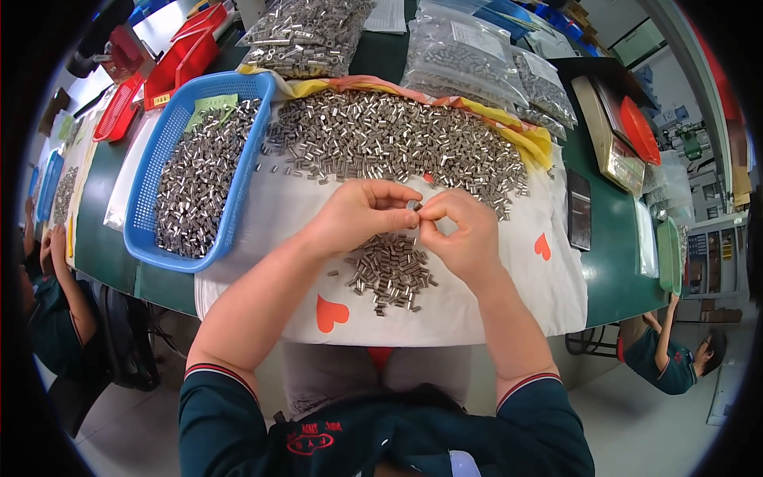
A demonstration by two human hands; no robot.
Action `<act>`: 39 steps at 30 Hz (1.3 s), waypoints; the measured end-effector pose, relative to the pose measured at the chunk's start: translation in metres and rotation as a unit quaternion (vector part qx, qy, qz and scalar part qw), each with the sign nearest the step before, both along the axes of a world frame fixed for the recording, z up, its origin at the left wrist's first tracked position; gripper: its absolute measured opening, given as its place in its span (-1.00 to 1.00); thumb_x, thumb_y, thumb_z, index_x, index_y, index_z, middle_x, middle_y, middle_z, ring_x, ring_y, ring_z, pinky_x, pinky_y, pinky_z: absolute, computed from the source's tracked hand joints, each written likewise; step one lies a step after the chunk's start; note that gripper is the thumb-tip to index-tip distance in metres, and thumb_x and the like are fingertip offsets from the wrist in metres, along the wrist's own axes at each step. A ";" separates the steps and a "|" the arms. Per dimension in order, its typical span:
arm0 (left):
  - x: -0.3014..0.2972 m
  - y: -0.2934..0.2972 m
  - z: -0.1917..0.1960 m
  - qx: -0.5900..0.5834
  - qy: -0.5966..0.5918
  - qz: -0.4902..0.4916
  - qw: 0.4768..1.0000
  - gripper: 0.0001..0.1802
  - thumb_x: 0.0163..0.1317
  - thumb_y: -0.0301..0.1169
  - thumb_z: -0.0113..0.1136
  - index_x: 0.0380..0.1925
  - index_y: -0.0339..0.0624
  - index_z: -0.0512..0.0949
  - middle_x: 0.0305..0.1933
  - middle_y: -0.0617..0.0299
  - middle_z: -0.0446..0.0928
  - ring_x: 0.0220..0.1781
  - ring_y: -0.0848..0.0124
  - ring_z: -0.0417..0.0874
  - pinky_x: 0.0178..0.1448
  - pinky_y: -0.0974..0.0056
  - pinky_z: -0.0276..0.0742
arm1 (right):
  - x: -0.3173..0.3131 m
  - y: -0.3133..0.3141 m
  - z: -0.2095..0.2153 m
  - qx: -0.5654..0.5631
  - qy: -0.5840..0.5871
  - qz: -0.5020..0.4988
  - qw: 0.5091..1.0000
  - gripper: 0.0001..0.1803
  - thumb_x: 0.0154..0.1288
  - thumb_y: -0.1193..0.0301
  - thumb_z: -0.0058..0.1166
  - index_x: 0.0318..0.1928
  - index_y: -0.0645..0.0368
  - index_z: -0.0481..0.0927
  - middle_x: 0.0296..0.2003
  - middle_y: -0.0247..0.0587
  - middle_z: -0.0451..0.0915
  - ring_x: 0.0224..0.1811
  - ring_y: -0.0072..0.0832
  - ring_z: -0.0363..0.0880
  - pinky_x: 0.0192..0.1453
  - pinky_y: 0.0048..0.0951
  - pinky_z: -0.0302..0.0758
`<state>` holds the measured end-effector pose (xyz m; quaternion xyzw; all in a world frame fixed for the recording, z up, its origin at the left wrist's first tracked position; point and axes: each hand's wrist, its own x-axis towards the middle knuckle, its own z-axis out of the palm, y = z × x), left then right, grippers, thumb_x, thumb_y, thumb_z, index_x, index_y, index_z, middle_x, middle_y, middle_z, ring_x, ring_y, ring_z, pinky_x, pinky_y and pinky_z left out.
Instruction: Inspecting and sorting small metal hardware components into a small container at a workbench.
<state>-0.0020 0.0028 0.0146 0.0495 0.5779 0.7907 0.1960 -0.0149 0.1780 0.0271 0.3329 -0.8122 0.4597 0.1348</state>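
My left hand [362,211] and my right hand [461,230] meet above a white cloth [262,262] printed with red hearts. Between their fingertips is a small metal sleeve [413,205], pinched by the left thumb and forefinger; the right thumb and forefinger close at its side. Whether the right fingers hold a separate piece cannot be made out. Just below the hands lies a small pile of metal sleeves [389,274], with one loose piece to its left. Beyond them spreads a much larger heap of shiny metal sleeves [397,135].
At left, a blue plastic basket [137,211] holds many metal pieces and a green slip. Clear bags of metal parts [461,60] line the back. A dark phone [579,208] lies at right. Red trays [171,63] stand back left. Other people sit at both sides.
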 end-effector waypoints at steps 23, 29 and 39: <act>0.016 0.093 0.042 -0.004 -0.029 -0.104 0.994 -0.69 0.17 -0.49 0.08 -0.07 -0.34 0.43 -0.24 0.19 0.52 -0.23 0.45 0.56 -0.08 0.35 0.52 | 0.025 0.109 0.004 -0.325 -0.400 0.119 0.849 -0.90 0.10 0.66 0.04 -0.35 0.23 0.49 -0.37 -0.35 0.53 -0.32 -0.67 0.47 -0.21 -0.66 0.42; 0.023 0.133 0.022 0.126 -0.113 -0.138 0.976 -0.77 0.16 -0.46 0.11 -0.17 -0.27 0.45 -0.27 0.26 0.50 -0.27 0.50 0.54 -0.09 0.38 0.51 | 0.041 0.145 -0.001 -0.298 -0.414 0.067 0.858 -0.91 0.12 0.62 0.05 -0.33 0.24 0.49 -0.37 -0.36 0.53 -0.32 -0.68 0.47 -0.20 -0.65 0.42; 0.033 0.180 0.024 0.154 -0.114 -0.130 0.973 -0.80 0.17 -0.44 0.11 -0.21 -0.25 0.44 -0.28 0.24 0.49 -0.26 0.47 0.55 -0.09 0.35 0.52 | 0.056 0.179 0.000 -0.361 -0.403 0.044 0.840 -0.91 0.14 0.62 0.04 -0.31 0.25 0.50 -0.38 -0.36 0.53 -0.32 -0.67 0.48 -0.20 -0.65 0.44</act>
